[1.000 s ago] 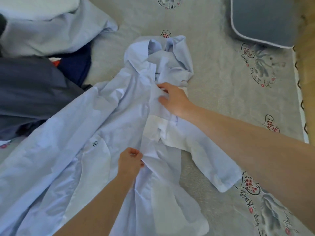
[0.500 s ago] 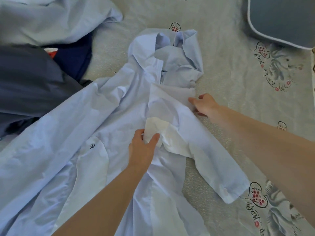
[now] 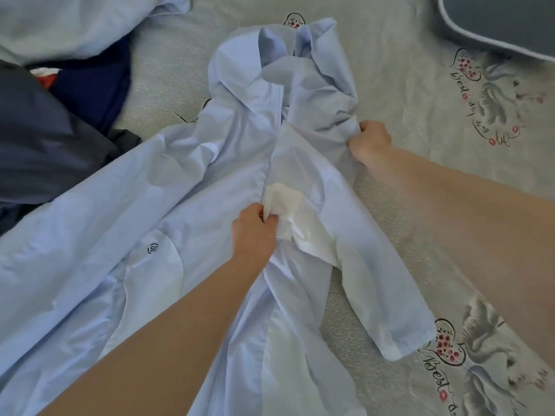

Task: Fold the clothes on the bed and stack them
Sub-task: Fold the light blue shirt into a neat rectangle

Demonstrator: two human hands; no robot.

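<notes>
Since the earlier frame, both hands have gone from resting on the shirt (image 3: 210,181) to gripping it: the right hand (image 3: 371,139) has slid out to the cloth's right edge, and the left hand (image 3: 255,232) has closed on the front.

That pale blue shirt lies spread at the centre of the frame on the bed (image 3: 405,100), collar toward the top, one short sleeve trailing to the lower right. It looks held at two points so the front can be pulled flat before folding. The left grip is closed, thumb and fingers pinching a bunch of cloth at the white inner patch (image 3: 300,217) near mid-chest. The right grip is closed too, fingers curled round a gathered fold below the collar.

Dark clothes (image 3: 45,139) and another pale garment (image 3: 75,22) wait unfolded at the upper left. A grey pillow (image 3: 504,19) sits at the upper right.
</notes>
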